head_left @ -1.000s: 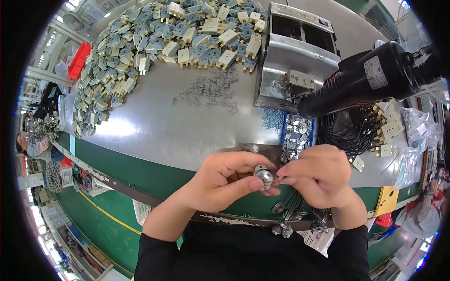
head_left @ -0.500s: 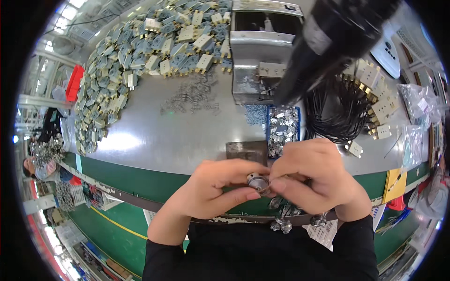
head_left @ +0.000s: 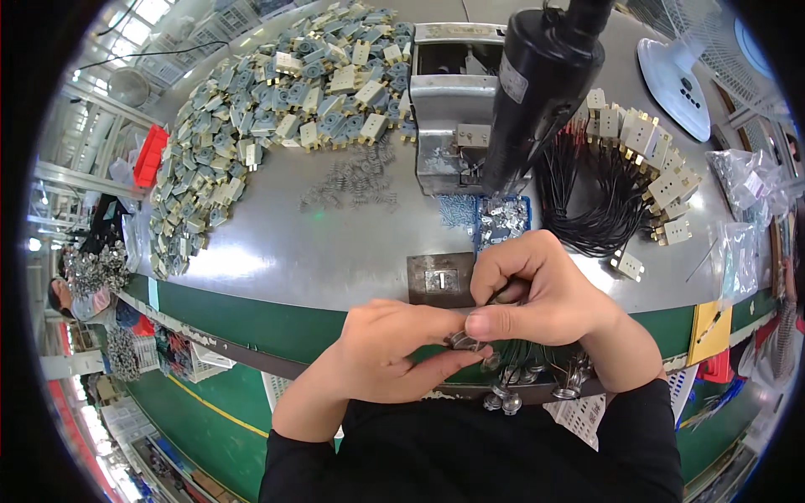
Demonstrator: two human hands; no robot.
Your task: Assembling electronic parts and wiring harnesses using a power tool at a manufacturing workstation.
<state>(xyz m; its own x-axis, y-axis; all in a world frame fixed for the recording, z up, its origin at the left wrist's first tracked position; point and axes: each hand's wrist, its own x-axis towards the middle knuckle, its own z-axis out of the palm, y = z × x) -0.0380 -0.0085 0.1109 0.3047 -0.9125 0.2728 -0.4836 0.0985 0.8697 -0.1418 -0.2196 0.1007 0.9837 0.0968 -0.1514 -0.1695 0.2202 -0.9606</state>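
Above the table's front edge, my left hand (head_left: pixel 377 348) pinches a small round metal part (head_left: pixel 461 340) between thumb and fingers. My right hand (head_left: pixel 558 298) is closed against it, thumb tip at the part's edge, and a thin black wire (head_left: pixel 501 292) shows within its curled fingers. Fingers cover much of the part. Below my right hand, several similar round metal parts (head_left: pixel 510 402) hang on dark wires at the edge. Just beyond my hands lies a dark metal plate (head_left: pixel 419 275) with a small bright piece at its middle.
A large heap of grey and cream plug-like parts (head_left: pixel 335 84) covers the back left, with loose springs (head_left: pixel 356 180) before it. A metal machine (head_left: pixel 453 101), black cylinder (head_left: pixel 545 71) and blue tray (head_left: pixel 528 220) of small metal pieces stand ahead. Black cords (head_left: pixel 591 201) with cream blocks lie right.
My right hand has turned and shifted slightly left, its thumb now over the round part. The part has tilted between my left fingers. The metal plate shows more fully as the view has shifted.
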